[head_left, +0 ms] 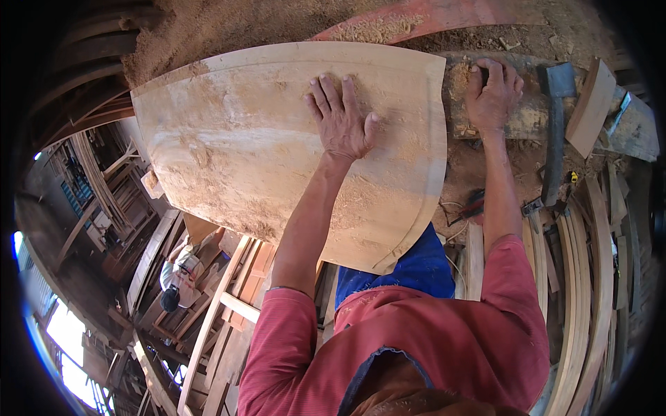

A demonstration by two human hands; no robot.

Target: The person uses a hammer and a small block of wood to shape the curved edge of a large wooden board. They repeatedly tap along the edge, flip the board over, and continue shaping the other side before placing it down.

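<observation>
- The big wooden panel [388, 187] lay directly under the left hand [342, 125], spreading mostly toward 9 o'clock and 7 o'clock from it.
- That hand rested palm down on the panel, fingers spread wide and pointing to about 11 o'clock, the thumb out toward 1 o'clock.
- The right hand [492, 93] was between 2 and 3 o'clock from the left, on a thick beam [531, 125]; the panel's edge stood near it at 9 o'clock.
- Its fingers were curled inward; I could not tell whether they gripped anything.
- A hand tool [557, 118] with a bluish head and dark handle lay at 3 o'clock from the right hand, a wood block [590, 107] just beyond it.
- The panel's underside was out of sight, and the left forearm covered part of its face.
- Sawdust partly covered a red plank [451, 19] past the panel's edge at 1 o'clock.
- A black-and-red object [473, 206], at 6 o'clock from the right hand, was hard to make out.
- Counted: two hands, one panel, one beam, one hand tool, one red plank, and one other person [183, 277] between 7 and 8 o'clock.
</observation>
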